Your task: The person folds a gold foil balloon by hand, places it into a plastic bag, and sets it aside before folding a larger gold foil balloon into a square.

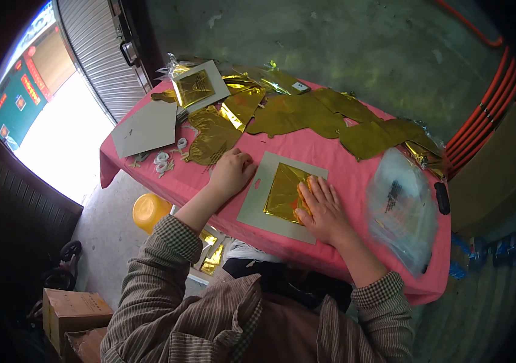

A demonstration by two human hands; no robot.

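My right hand (323, 212) lies flat, fingers stretched out, on the right part of a folded gold foil sheet (282, 192). That foil rests on a grey cardboard piece (252, 209) with a small cut-out slot near its left edge. Just left of the card, my left hand (231, 173) rests on the table with its fingers curled in; whatever they may hold is hidden. Beyond it lies a crumpled gold foil piece (211, 138). Small white rings (161, 158) sit on the cloth to its left.
A pink cloth (348, 175) covers the table. Long gold foil sheets (300, 114) spread along the far side. Clear plastic bags (406, 212) lie at right, beside a black object (442, 198). Grey boards (146, 130) lie at left. A yellow stool (151, 212) stands below.
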